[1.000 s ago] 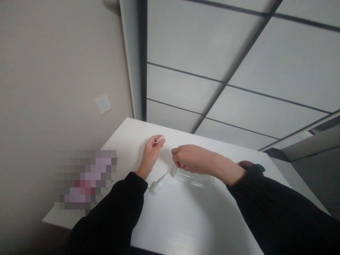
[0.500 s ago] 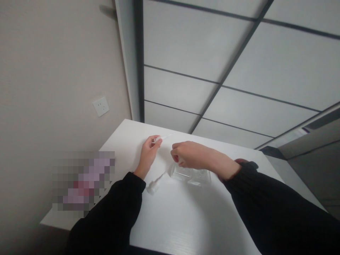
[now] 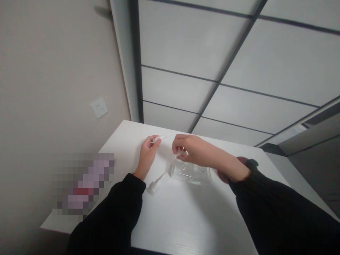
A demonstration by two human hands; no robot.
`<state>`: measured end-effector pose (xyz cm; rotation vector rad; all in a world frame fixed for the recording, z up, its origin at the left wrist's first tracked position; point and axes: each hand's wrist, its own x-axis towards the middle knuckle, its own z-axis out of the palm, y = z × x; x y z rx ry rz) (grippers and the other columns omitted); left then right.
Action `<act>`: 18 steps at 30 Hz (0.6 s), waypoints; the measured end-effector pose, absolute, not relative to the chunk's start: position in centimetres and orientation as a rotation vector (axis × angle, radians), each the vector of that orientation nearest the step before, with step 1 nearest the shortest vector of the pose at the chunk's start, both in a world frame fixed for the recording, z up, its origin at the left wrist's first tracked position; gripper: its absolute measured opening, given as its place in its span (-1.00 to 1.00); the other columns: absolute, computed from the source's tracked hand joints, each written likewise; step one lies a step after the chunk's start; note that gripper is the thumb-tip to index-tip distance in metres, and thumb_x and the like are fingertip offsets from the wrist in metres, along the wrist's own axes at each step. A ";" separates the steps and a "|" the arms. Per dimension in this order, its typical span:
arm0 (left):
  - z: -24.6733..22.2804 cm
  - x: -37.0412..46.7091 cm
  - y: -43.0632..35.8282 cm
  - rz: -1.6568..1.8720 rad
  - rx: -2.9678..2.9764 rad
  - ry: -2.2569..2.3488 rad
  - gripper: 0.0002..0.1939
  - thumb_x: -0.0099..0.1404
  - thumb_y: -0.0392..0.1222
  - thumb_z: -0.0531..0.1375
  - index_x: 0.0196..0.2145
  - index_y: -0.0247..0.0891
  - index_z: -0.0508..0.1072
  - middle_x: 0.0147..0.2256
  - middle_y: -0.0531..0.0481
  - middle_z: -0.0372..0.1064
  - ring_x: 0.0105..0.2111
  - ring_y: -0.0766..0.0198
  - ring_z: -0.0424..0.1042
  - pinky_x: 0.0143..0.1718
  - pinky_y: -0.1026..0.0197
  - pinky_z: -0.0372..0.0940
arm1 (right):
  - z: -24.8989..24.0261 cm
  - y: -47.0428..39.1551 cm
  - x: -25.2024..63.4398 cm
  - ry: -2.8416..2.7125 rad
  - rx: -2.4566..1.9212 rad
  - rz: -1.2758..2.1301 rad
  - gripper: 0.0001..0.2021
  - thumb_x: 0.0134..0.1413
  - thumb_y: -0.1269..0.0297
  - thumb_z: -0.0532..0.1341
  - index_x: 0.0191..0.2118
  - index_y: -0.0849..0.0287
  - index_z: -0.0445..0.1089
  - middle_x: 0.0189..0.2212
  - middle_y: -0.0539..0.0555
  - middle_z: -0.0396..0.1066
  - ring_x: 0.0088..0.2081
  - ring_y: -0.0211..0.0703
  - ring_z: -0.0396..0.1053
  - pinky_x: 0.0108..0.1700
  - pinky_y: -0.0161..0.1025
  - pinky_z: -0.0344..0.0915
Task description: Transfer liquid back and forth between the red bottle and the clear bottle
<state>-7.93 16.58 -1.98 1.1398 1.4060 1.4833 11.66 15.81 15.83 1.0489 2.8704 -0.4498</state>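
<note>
Near the far left of the white table (image 3: 170,219), my left hand (image 3: 150,147) pinches a small white object with a thin pointed tip (image 3: 165,136) that points right. My right hand (image 3: 188,147) is above the back left edge of a clear plastic box (image 3: 190,171), its fingers bent together around something small and whitish, too blurred to name. A second white piece with a thin stem (image 3: 154,186) lies on the table, left of the box and nearer to me.
A pixelated purple and red item (image 3: 89,180) lies at the table's left edge. Partly behind my right forearm is a dark reddish object (image 3: 243,160). A wall with a socket (image 3: 99,108) stands left, and paneled doors (image 3: 183,85) rise behind the table.
My right hand has shifted slightly and its fingers have opened a little, showing a whitish thing between them. My left hand has barely moved. The view has shifted slightly.
</note>
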 end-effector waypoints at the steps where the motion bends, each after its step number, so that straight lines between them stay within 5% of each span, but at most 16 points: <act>1: -2.0 -7.9 16.6 1.483 1.137 1.409 -0.69 0.51 -0.05 0.29 0.07 -0.29 0.50 -0.03 -0.10 0.52 -0.14 0.15 0.57 -0.11 0.02 0.55 | 16.1 15.8 12.4 2.898 1.114 -0.471 -0.82 0.18 0.58 0.37 -0.15 0.21 0.51 -0.12 0.08 0.50 -0.18 -0.19 0.46 -0.12 -0.29 0.30; 18: -2.0 -8.2 16.7 1.449 1.099 1.449 -0.69 0.51 -0.06 0.30 0.08 -0.29 0.50 -0.03 -0.10 0.52 -0.14 0.16 0.57 -0.11 0.02 0.55 | 13.3 17.2 10.8 2.708 1.094 -0.524 -0.82 0.05 0.61 0.36 -0.26 0.21 0.54 -0.24 0.10 0.55 -0.25 -0.12 0.44 -0.23 -0.25 0.19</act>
